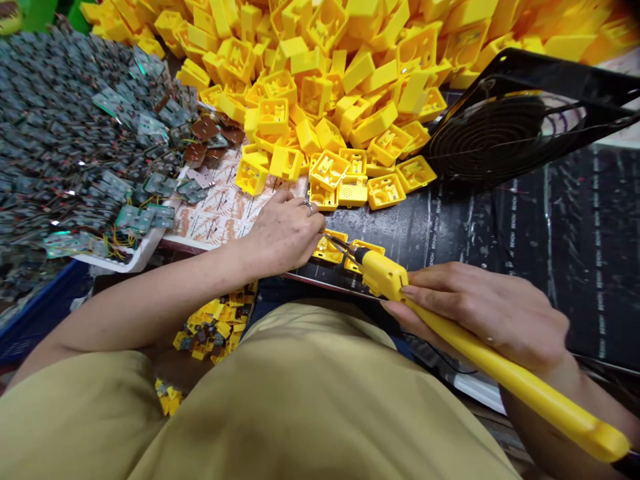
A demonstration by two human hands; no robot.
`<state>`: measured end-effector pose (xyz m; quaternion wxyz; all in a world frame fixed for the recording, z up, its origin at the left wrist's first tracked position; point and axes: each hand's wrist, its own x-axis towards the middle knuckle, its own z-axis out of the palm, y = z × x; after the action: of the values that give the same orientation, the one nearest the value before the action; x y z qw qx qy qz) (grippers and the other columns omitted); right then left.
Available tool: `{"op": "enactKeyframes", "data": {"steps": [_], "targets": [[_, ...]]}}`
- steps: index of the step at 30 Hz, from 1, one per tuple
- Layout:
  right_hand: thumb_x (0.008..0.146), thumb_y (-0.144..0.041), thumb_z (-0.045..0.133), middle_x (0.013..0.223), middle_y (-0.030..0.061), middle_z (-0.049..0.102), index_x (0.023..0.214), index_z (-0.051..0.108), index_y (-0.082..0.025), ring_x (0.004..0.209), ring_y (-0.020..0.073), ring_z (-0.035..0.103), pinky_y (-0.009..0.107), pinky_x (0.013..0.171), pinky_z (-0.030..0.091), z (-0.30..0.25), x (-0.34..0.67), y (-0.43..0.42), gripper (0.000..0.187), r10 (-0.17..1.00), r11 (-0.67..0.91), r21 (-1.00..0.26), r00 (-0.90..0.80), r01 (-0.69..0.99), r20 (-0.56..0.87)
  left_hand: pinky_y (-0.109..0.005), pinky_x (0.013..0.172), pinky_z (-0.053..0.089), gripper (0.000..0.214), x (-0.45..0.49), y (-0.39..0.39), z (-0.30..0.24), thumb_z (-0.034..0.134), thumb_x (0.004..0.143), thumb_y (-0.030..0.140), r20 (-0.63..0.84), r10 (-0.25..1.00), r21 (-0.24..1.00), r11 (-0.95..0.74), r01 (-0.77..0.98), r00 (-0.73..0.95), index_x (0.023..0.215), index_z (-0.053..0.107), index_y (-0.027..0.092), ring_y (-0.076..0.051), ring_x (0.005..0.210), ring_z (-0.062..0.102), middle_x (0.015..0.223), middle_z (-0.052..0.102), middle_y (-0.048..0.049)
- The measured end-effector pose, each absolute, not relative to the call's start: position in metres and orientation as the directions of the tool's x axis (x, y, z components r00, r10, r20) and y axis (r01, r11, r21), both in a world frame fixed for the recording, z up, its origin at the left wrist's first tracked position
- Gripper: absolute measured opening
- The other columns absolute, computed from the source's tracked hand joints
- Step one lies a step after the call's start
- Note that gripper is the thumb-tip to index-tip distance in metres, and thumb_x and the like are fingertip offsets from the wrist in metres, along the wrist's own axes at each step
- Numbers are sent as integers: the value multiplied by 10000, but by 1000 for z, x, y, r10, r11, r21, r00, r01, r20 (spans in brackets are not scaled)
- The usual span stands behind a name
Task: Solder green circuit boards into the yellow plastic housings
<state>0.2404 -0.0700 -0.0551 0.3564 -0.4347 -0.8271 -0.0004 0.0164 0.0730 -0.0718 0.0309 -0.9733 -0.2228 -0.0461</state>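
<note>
My right hand [485, 307] is wrapped round the long yellow handle of a soldering gun [385, 270]. Its thin metal tip points left, over a small open yellow plastic housing [330, 248] at the table's front edge. My left hand [293, 227], with a ring on one finger, is closed beside that housing. Its fingertips are turned down and mostly hidden, so what they pinch does not show. A second yellow housing [354, 265] lies just right of the first, partly covered by the soldering gun.
A large heap of yellow housings [320, 93] fills the back. To the left, wired green circuit boards [100, 147] are piled over a white tray [135, 260]. A black fan [500, 133] stands at the right on the black table covering [550, 247]. More yellow parts [215, 327] lie below the edge.
</note>
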Motion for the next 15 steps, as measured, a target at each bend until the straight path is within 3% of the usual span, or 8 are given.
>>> {"op": "enactKeyframes", "data": {"steps": [4,11,15], "targets": [[931,-316,612,718,9,665,861,607,-206,617,80,634,161,558,530,-51,247,-74,130,786,531,-351,-292,771,545,-397,796,423,278,17,73,-70,438,906,239,92,421,-68,-901,428,902,781,669,147,-237,779,654,749,706,-78],[907,-260,646,733,11,656,911,596,-225,615,90,629,179,524,526,-50,247,-75,62,771,539,-423,-224,729,597,-418,822,436,299,15,73,-67,441,924,233,80,421,-81,-901,427,904,769,686,161,-238,803,626,787,713,-75],[750,-124,785,768,39,697,1063,639,-193,630,129,667,197,526,552,-53,248,-79,353,767,504,-456,-137,734,627,-436,914,409,252,4,78,-69,487,930,235,145,409,28,-912,410,901,869,731,236,-230,900,603,863,734,-22]]}}
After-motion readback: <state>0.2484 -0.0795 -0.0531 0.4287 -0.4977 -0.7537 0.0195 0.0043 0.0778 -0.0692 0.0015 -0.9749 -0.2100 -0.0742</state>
